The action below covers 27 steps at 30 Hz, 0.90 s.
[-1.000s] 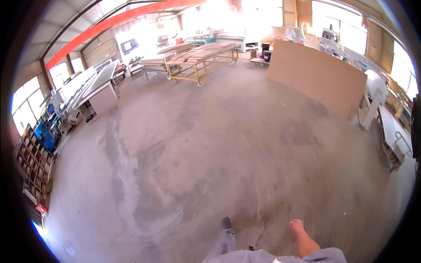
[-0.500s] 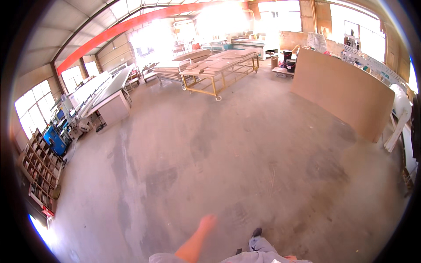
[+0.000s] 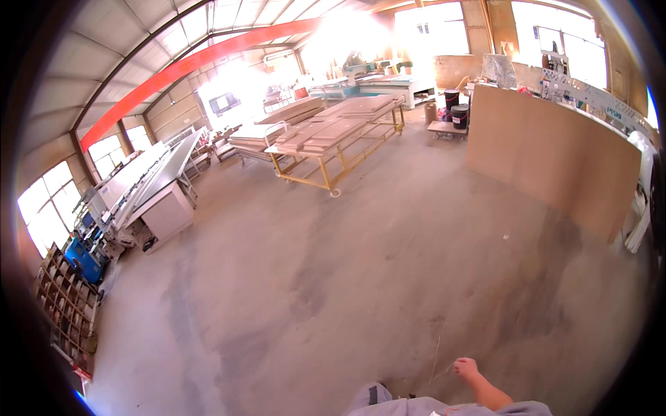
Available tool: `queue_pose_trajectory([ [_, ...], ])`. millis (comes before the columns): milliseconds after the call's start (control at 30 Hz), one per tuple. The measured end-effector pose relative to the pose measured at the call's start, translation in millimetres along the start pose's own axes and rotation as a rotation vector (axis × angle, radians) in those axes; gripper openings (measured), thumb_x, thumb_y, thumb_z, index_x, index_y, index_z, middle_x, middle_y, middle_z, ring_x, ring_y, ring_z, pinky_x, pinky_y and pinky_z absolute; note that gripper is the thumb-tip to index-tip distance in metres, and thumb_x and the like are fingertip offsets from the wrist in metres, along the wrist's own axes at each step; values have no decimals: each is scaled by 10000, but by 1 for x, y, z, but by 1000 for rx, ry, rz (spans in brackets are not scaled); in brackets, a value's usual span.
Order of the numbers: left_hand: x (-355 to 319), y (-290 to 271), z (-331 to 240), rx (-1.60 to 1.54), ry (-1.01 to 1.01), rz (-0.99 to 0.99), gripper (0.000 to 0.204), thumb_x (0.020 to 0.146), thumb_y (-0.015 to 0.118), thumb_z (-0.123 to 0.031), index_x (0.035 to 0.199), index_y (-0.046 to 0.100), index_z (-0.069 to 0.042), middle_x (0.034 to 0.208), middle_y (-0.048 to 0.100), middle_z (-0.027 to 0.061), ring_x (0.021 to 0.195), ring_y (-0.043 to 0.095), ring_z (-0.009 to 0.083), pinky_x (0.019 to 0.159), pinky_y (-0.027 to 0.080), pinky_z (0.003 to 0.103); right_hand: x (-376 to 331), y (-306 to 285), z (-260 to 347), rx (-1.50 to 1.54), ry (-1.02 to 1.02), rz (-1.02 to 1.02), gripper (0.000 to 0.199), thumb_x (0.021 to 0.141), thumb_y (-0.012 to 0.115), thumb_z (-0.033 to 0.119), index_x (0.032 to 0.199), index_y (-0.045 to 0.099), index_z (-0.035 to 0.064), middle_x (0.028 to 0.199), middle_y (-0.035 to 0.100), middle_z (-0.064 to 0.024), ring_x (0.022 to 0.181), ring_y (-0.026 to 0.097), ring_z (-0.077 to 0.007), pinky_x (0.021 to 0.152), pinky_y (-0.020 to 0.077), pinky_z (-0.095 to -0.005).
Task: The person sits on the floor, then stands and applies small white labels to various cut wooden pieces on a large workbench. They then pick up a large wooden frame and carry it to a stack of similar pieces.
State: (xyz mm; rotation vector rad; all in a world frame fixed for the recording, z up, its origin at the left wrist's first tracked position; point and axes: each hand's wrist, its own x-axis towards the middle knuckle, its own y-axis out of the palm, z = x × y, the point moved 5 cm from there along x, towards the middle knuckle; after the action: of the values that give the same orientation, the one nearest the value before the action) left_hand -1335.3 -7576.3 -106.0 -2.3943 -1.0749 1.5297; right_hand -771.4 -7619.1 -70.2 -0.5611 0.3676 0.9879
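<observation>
My right hand [image 3: 466, 366] swings out in front of my body at the lower edge, over the concrete floor [image 3: 347, 277]. Its fingers look curled in, and whatever they may hold is too small or hidden to make out. Beneath it there is only floor, with thin pale streaks close by. My left hand is out of the picture. Grey clothing [image 3: 444, 408] on my body shows at the bottom.
Ahead stands a yellow-framed trolley [image 3: 326, 173] stacked with brown panels. A large brown board [image 3: 548, 156] stands upright at the right. Buckets [image 3: 459, 116] sit on a low dolly behind it. At left are a long machine [image 3: 149, 177], a blue unit [image 3: 84, 260] and a compartment shelf [image 3: 66, 295].
My left hand has swung back out of view, and my right hand has come forward into it. The trolley and board appear nearer and a little larger as I move forward.
</observation>
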Motion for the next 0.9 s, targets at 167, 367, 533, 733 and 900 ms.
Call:
queue_pose_trajectory([
  [167, 134, -70, -81, 32, -75, 60, 375, 863, 472, -372, 1092, 592, -100, 1018, 625, 114, 934, 585, 296, 789, 469, 401, 160, 8, 94, -69, -204, -52, 199, 748, 608, 132, 902, 646, 13, 755, 636, -65, 658, 601, -142, 606, 487, -274],
  [367, 366, -160, -254, 632, 368, -4, 423, 877, 457, -407, 1139, 587, -101, 1059, 625, 124, 966, 587, 320, 806, 472, 413, 198, -31, 135, -141, -201, 330, 287, 754, 619, 320, 928, 642, 93, 912, 593, -101, 865, 552, -204, 776, 441, -317],
  [533, 466, -290, -653, 178, 517, -211, 350, 806, 530, -347, 984, 637, -65, 914, 654, 113, 880, 609, 284, 760, 479, 378, 236, -116, 99, -744, 261, 158, 639, 785, 565, 535, 1267, 408, 146, 1247, 445, -167, 1152, 405, -326, 963, 342, -412],
  [733, 547, -324, -849, 205, 700, -234, 346, 825, 541, -350, 994, 632, -63, 914, 652, 115, 855, 606, 261, 786, 464, 363, 379, -150, 166, -478, 438, 54, 350, 780, 570, 379, 994, 508, 109, 972, 524, -117, 911, 497, -245, 781, 415, -354],
  [900, 659, -286, -791, 483, 410, 79, 350, 841, 519, -348, 1010, 631, -62, 954, 643, 122, 898, 594, 270, 807, 460, 377, 583, -184, 280, -1115, -248, 142, 173, 776, 575, 250, 765, 592, 78, 742, 590, -75, 709, 573, -178, 629, 475, -306],
])
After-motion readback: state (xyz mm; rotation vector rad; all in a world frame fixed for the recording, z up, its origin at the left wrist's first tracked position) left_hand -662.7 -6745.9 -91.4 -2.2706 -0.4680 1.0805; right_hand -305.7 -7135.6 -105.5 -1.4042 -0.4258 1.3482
